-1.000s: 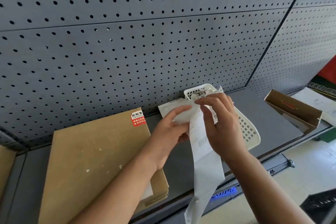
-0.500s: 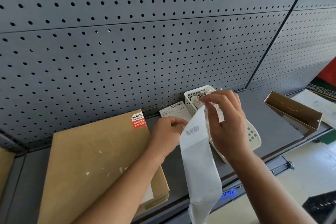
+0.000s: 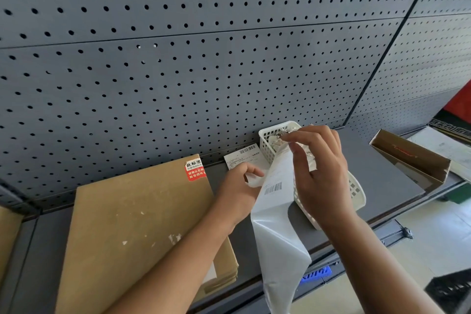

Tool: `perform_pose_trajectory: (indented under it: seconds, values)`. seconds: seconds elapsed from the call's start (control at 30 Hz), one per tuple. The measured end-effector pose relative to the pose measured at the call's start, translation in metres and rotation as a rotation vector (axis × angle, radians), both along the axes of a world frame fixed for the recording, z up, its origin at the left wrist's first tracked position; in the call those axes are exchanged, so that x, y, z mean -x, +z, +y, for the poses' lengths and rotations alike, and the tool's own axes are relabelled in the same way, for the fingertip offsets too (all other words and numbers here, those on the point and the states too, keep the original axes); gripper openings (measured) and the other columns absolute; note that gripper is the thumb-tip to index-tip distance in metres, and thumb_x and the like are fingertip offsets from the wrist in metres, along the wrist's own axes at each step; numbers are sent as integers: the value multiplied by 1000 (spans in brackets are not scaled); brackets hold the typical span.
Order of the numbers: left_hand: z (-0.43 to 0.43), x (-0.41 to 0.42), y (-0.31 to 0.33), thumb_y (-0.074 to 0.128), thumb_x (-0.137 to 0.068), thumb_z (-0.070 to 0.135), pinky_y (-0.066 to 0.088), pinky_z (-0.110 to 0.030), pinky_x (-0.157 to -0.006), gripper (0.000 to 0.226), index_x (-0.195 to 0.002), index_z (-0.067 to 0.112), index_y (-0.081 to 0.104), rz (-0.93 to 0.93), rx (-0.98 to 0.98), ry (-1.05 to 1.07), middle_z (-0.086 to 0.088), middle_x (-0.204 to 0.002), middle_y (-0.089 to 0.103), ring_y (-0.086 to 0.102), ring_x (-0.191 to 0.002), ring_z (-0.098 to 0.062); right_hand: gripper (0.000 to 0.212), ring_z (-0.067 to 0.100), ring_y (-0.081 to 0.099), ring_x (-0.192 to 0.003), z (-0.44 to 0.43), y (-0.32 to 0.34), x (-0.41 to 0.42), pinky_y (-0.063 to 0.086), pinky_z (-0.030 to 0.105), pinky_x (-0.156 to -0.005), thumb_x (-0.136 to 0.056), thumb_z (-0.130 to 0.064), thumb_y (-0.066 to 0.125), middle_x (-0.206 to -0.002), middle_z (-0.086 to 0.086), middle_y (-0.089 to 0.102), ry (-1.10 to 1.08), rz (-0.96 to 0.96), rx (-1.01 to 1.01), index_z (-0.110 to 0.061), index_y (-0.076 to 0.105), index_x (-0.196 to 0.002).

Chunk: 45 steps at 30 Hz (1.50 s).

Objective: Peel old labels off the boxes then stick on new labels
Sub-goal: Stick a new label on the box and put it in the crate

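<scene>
Label strip: long, white, glossy; barcode just below the fingers; tail hangs limp.
Right hand: pinches its top.
Left hand: grips its side flap.

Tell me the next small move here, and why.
Probably pull the left hand leftward to finish peeling the label off the liner strip, which the right hand pinches by its top near the basket. The label's edge already curls free in that hand, and the cardboard box lies just to the left.

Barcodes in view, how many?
2: one on the loose label lying on the shelf beside the basket; one on the white strip held up. Others may be hidden.
</scene>
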<state>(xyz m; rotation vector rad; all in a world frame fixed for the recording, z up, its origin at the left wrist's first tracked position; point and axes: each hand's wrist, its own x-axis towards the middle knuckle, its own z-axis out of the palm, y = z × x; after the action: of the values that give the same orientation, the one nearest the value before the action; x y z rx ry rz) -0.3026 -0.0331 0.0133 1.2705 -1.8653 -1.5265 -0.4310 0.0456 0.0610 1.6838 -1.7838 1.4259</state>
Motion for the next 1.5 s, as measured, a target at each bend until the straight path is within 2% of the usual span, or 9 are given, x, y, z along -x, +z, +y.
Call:
perform_pose_trajectory:
  seconds: [0.2,0.43,0.53,0.7,0.8,1.07,1.27,1.37,1.5]
  values:
    - [1,6,-6,84,-79,29,46,-26,-63,30,-72,30,55,-218,212,-117,2,-106,65,60,-92,-17,27,23,54,-95,3,6,-3,39,19,-87,-90,16,59,-100,-1,59,2,10,34,-5,70,-103]
    - [3,4,-9,65,-92,14,42,-14,-56,18,-74,18,66,-274,242,-198,0,-95,68,61,-81,-15,24,25,54,-95,8,20,-5,39,22,-87,-90,15,59,-98,6,61,11,16,70,-3,69,-101]
    - [5,0,-8,66,-90,25,52,-32,-63,17,-96,10,69,-274,270,-282,-3,-99,69,64,-85,-21,24,26,54,-94,8,21,-8,40,22,-85,-90,15,58,-98,6,62,27,36,58,-3,69,-101]
    - [7,-3,-8,67,-95,12,48,-23,-73,18,-112,11,71,-391,348,-301,-6,-119,67,62,-100,-19,26,27,55,-94,8,26,-13,40,21,-85,-89,18,57,-99,6,61,36,29,73,-2,69,-101]
    - [11,-8,2,60,-97,14,41,-19,-64,15,-85,19,66,-398,320,-261,4,-97,64,56,-81,-8,25,26,55,-93,6,26,-16,39,21,-85,-91,15,56,-98,5,61,56,42,64,-3,69,-101]
    - [-9,-57,30,50,-105,24,58,-28,-74,26,-92,18,72,61,176,112,1,-84,73,70,-80,-15,23,25,55,-95,-1,19,-25,44,32,-83,-95,6,53,-100,5,62,137,25,30,-7,68,-105]
    - [15,-96,59,51,-93,66,56,-29,-88,54,-118,23,70,392,132,-97,2,-111,75,70,-104,-17,23,25,56,-95,-17,19,-44,43,28,-83,-96,0,52,-103,3,62,220,71,-43,-8,68,-110]
    - [23,-108,63,69,-86,57,59,-31,-83,40,-115,30,70,332,231,-48,10,-107,75,70,-99,-11,24,22,55,-95,-26,20,-57,44,28,-82,-97,-7,50,-104,-1,61,263,67,-66,-10,68,-113]
    - [24,-121,61,65,-97,33,60,-37,-75,14,-108,27,72,298,326,140,11,-96,76,71,-89,-11,28,23,57,-96,-36,22,-74,48,35,-81,-97,-6,51,-108,0,62,318,105,-62,-10,68,-119]
